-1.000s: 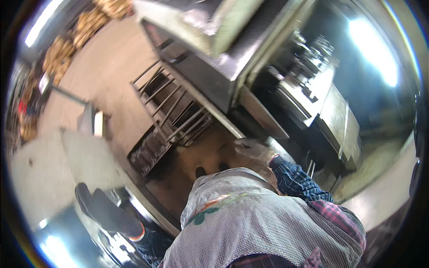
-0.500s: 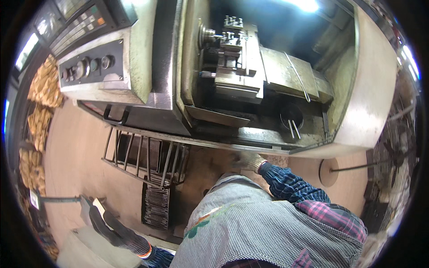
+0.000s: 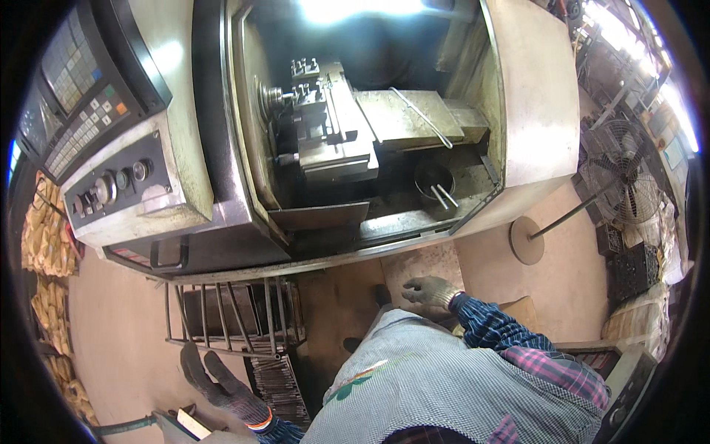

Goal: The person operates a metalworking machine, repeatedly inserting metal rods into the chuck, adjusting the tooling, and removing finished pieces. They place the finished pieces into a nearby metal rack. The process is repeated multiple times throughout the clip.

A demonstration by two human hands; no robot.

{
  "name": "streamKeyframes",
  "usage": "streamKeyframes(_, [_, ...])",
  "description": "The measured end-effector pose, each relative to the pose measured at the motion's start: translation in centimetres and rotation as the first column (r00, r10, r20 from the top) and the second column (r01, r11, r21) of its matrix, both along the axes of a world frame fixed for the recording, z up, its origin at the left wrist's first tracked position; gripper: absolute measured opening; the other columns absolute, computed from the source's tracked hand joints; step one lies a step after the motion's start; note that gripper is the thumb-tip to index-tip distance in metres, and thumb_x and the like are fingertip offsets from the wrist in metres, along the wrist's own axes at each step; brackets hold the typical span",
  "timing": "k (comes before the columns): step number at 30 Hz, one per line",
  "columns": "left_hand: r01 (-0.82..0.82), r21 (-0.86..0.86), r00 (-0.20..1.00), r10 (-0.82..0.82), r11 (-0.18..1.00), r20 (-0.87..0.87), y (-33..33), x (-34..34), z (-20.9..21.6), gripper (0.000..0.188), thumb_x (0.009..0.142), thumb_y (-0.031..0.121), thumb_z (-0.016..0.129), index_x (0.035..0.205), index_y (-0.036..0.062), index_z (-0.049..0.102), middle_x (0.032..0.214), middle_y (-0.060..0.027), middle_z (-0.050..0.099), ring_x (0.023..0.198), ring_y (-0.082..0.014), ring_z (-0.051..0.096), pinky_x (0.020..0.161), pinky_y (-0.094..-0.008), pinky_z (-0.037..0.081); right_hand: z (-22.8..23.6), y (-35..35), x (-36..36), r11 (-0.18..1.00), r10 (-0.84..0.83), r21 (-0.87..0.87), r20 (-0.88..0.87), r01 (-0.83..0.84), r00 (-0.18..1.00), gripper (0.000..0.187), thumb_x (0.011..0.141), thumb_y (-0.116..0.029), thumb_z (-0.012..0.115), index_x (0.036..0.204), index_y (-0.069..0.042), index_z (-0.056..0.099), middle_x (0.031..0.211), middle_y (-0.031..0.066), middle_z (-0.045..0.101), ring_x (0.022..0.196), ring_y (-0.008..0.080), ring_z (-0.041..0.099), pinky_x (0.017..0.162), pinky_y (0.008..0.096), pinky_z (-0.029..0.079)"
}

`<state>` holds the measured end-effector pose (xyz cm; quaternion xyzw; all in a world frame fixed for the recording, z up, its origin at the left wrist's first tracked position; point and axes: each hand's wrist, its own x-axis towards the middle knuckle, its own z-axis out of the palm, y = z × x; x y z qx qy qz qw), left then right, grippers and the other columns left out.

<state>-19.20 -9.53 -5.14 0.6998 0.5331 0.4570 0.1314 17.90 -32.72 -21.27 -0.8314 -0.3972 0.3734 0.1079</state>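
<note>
My left hand point(image 3: 220, 381), in a dark grey knitted glove, is held out low on the left with fingers apart and nothing in it. Nearest to it is a metal rack of bars point(image 3: 231, 318), with a stack of thin metal pieces point(image 3: 279, 388) beside it. A grey-gloved right hand point(image 3: 430, 291) of mine hovers in front of my apron, fingers loosely stretched and holding nothing. Ahead of both hands stands a lathe point(image 3: 536, 96) with its work area exposed. Inside it are a chuck point(image 3: 271, 98), a tool slide point(image 3: 333, 152) and a metal rod point(image 3: 421, 118) lying on a plate.
A control panel point(image 3: 118, 181) with knobs juts out at the left of the lathe. Two light rods point(image 3: 444, 197) lean in a dark round container. A standing fan point(image 3: 623, 174) has its round base point(image 3: 526, 240) on the floor at right. Brown bundles point(image 3: 50, 229) line the far left.
The view has turned right, so the machine sits further left and the fan shows more. My left hand has moved away from the pale block. My right hand's fingers now show clearly.
</note>
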Motion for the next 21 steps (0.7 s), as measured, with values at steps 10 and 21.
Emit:
streamKeyframes(10, [0.097, 0.106, 0.995, -0.099, 0.99, 0.016, 2.5, 3.7, -0.8, 0.035, 0.105, 0.014, 0.054, 0.134, -0.0056, 0.057, 0.136, -0.0216, 0.057, 0.128, -0.0361, 0.053, 0.108, -0.0457, 0.043, -0.5, 2.7, 5.4, 0.997, -0.036, 0.068, -0.004, 0.036, 0.999, 0.054, 0.096, -0.052, 0.058, 0.131, -0.011, 0.065, 0.128, 0.0156, 0.068, 0.115, 0.0361, 0.065, 0.101, 0.0433, 0.051])
streamKeyframes(21, [0.093, 0.266, 0.962, -0.018, 0.959, -0.273, 5.2, 11.1, -0.2, 0.035, 0.107, 0.016, 0.05, 0.135, -0.0044, 0.056, 0.138, -0.0215, 0.056, 0.126, -0.0339, 0.054, 0.103, -0.0426, 0.047, 4.3, 17.7, 18.9, 0.757, -0.39, 0.64, 0.285, 0.128, 0.876, 0.058, 0.09, -0.038, 0.071, 0.138, -0.01, 0.057, 0.121, 0.0209, 0.066, 0.112, 0.0392, 0.063, 0.096, 0.0463, 0.052])
